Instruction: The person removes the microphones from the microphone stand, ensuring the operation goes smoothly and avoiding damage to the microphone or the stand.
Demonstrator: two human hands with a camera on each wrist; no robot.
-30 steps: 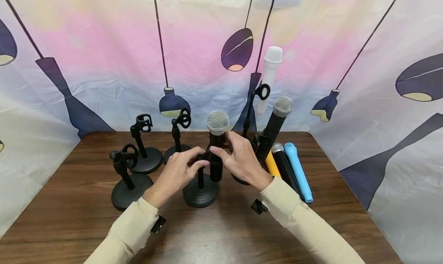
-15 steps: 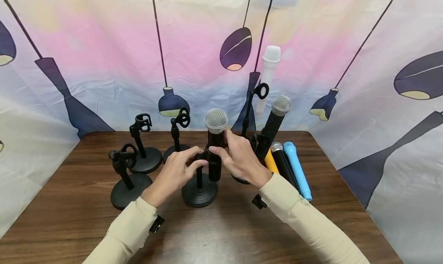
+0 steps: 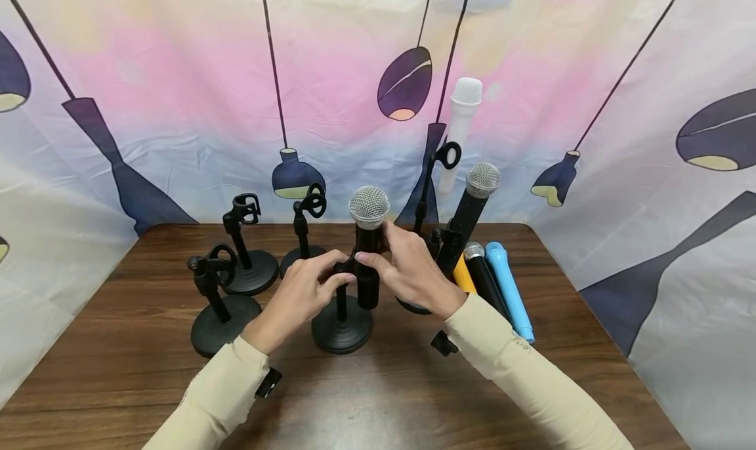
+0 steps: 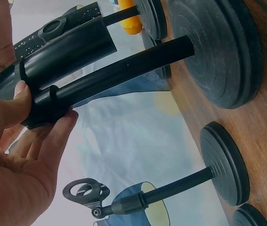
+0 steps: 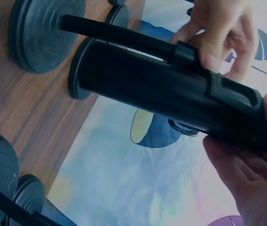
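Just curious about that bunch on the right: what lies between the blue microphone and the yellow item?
A black microphone with a silvery top lies between the blue microphone and the partly hidden yellow item, as the head view shows.

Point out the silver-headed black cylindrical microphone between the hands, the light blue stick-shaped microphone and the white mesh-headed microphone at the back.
Black microphone (image 3: 367, 239), head view, on the barrel just below the mesh.
Light blue microphone (image 3: 510, 294), head view, middle of the handle.
White microphone (image 3: 459, 128), head view, upper part of the handle.
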